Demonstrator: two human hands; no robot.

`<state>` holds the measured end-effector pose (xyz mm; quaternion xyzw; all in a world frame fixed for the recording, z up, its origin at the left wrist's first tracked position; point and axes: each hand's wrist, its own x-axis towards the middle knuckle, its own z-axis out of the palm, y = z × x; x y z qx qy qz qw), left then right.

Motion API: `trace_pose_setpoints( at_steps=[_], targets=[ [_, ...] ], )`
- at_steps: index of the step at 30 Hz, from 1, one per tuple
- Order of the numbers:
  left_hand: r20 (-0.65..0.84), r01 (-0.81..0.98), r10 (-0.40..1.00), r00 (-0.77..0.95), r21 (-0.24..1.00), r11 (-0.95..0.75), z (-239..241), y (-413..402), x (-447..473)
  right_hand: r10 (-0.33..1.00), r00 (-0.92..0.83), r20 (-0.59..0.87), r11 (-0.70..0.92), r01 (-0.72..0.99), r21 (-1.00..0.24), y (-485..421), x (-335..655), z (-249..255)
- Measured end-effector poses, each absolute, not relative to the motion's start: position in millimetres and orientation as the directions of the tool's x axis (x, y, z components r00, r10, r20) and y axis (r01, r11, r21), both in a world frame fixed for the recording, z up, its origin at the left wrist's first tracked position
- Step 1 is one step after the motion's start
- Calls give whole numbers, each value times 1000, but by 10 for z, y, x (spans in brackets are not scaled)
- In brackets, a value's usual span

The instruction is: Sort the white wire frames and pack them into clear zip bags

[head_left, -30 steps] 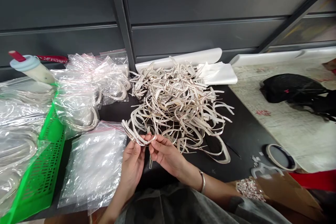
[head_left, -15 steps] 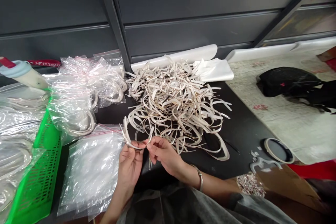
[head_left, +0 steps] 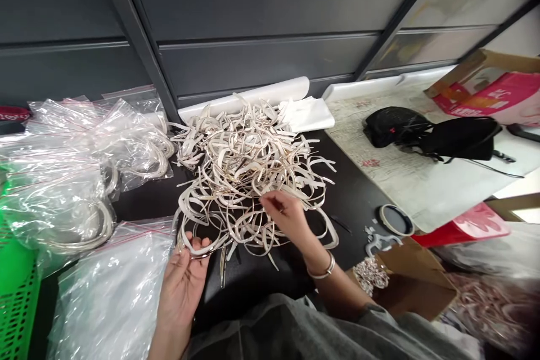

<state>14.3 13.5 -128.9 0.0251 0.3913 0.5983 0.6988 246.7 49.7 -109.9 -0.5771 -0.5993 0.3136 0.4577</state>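
Observation:
A big tangled pile of pale curved headbands [head_left: 244, 163] lies on the black table top [head_left: 358, 202]. My left hand [head_left: 183, 278] is closed on a small bunch of headbands [head_left: 198, 236] at the pile's near left edge. My right hand [head_left: 284, 215], a bangle on its wrist, reaches into the pile's near side with fingers pinched on a headband there. A thin metal tool [head_left: 222, 271] lies on the table between my hands.
Clear zip bags [head_left: 113, 298] lie near left; filled bags [head_left: 71, 163] are stacked beyond them beside a green basket [head_left: 17, 298]. Right: a tape roll [head_left: 395, 219], a cardboard box [head_left: 417, 278] with small shiny pieces [head_left: 371, 273], black bags [head_left: 430, 135], white paper [head_left: 306, 112].
My right hand let go of the bunch and moved forward into the pile. My left hand keeps the bunch. The view swung to the right.

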Motion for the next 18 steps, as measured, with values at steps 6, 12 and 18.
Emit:
trace_pose_setpoints(
  at_steps=[6,12,18],
  targets=[
    [-508,-775,861,-25,554,304,-1266,119,130,822,423,381,-57,728,-683,828,3107,-1136],
    [-458,-735,889,-24,611,295,-1255,89,159,891,388,234,-119,699,-705,1075,3192,-1261],
    [-446,-713,895,4,626,315,-1240,53,137,905,398,147,-178,671,-719,1065,3150,-1239]
  ],
)
